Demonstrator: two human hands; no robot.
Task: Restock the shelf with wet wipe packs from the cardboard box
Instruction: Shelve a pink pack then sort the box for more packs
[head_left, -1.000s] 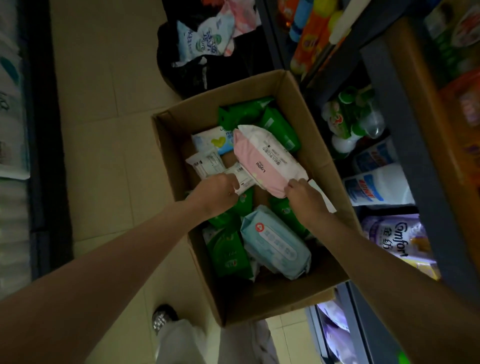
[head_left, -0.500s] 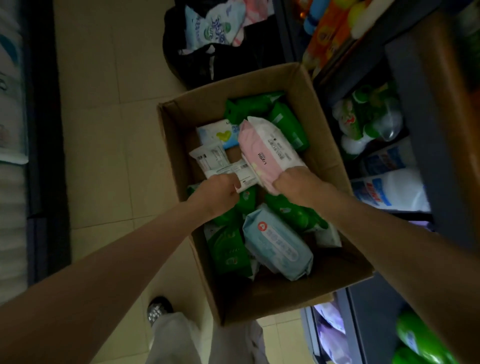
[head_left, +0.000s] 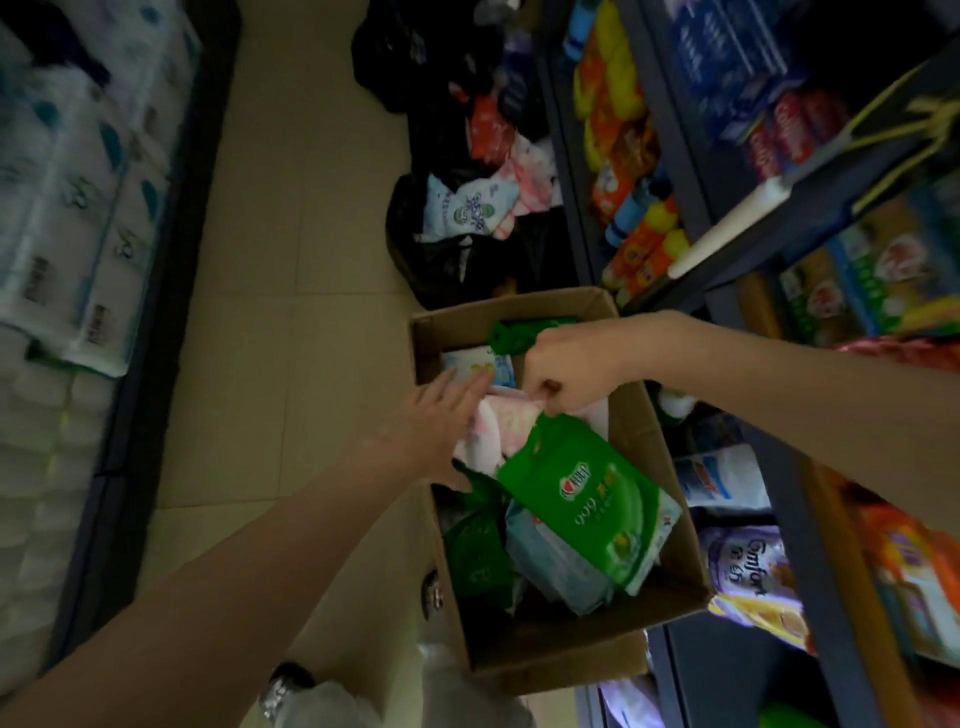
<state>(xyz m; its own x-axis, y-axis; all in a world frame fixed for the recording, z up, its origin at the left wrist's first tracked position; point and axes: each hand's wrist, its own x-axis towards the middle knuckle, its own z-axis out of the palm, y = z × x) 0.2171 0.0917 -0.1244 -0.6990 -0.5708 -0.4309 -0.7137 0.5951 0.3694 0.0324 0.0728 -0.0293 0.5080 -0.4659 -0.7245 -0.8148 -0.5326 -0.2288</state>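
On purple pouch (head_left: 748, 569): "Comfort"

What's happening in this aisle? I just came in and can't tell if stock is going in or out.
A person is unpacking wet wipe packs from a cardboard box on the floor beside the shelf. The right hand pinches the top edge of a green pack, which hangs over the box. The left hand, fingers straight, rests on a pink pack inside. More packs are in the box.

Green pack (head_left: 597, 499) glossy plastic; box (head_left: 670, 467) matt cardboard.
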